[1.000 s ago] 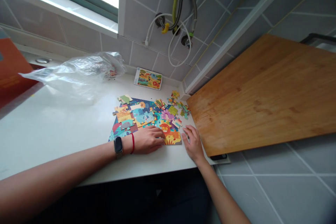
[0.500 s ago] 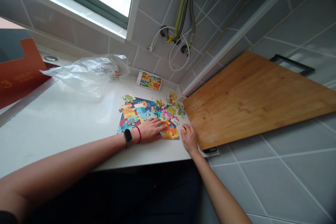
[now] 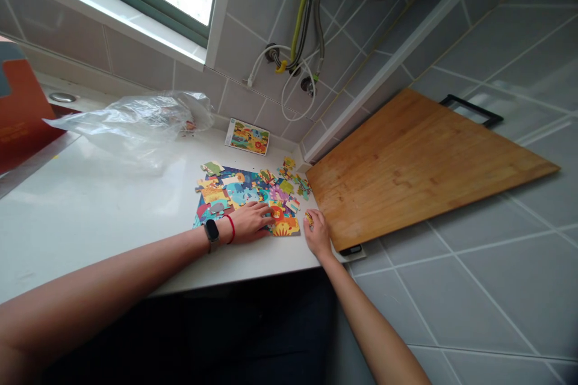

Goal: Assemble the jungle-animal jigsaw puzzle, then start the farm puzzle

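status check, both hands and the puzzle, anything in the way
Left hand on puzzle. Right hand holding yellowish piece. Loose pieces by puzzle's far right corner. Wooden board close beside right hand.

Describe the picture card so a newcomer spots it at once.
On the white counter, look toward the tiled wall. Just right of the clear plastic bag sits the picture card, colourful with a white left margin. Unlike the jumbled puzzle pieces in front, it has straight edges.

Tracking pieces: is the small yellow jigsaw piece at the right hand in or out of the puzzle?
Out: the small yellow jigsaw piece is in the right hand, beside the colourful rectangular puzzle.
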A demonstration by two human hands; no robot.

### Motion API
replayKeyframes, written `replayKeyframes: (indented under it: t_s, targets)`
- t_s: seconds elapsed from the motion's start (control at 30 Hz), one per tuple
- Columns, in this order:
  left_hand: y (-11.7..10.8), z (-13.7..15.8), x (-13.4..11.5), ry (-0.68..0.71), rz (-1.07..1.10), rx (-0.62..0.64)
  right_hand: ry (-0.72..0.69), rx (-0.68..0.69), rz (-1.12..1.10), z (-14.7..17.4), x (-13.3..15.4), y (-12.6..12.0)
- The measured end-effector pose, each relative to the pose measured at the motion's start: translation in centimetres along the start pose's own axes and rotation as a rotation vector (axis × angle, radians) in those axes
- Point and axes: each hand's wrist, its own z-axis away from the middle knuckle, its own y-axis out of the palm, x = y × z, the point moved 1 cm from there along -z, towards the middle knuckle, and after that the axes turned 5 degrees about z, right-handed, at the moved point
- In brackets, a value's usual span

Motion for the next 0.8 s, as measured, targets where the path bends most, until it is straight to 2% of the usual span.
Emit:
replayKeyframes:
  t_s: [0.2, 0.33, 0.57, 0.67, 0.8]
  targets:
    - [-0.2, 0.0, 0.1, -0.002, 0.066, -0.028, 0.114, -0.123, 0.091, 0.5, -0.8, 0.6]
    - [-0.2, 0.1, 0.2, 0.012, 0.088, -0.035, 0.202, -0.113, 0.08, 0.7, -1.2, 0.8]
    - [0.0, 0.1, 0.3, 0.002, 0.064, -0.006, 0.147, -0.154, -0.009, 0.3, -0.9, 0.1]
    - [0.1, 0.1, 0.4, 0.001, 0.083, -0.02, 0.156, -0.251, -0.035, 0.3, -1.2, -0.4]
    - [0.2, 0.2, 0.5, 0.005, 0.103, -0.031, 0.273, -0.405, -0.124, 0.6, -2.1, -0.6]
